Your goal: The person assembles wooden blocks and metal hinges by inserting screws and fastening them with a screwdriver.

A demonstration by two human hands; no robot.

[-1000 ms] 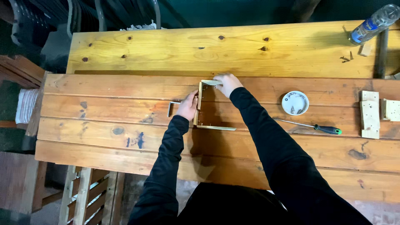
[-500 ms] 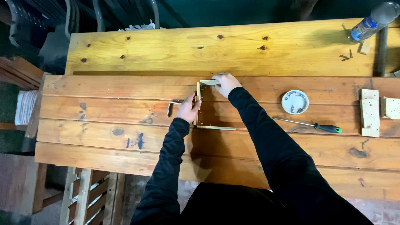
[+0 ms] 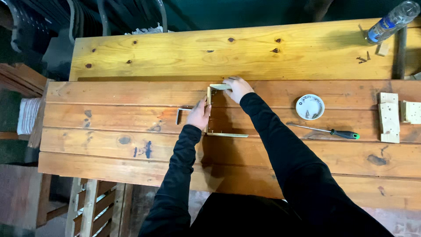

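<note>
Left hand [image 3: 198, 115] presses flat against the wooden frame's [image 3: 228, 134] side strip, bracing it on the tabletop [image 3: 109, 127]; right hand [image 3: 237, 89] fingers curl over its far strip, apparently aligning the corner

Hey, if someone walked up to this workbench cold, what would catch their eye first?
Probably the two black-sleeved arms meeting mid-bench, where the left hand and right hand press on a small open frame of thin pale wooden strips. To the right lie a round white dish of small metal bits and a green-handled screwdriver. A clear plastic bottle lies at the far right corner.
</note>
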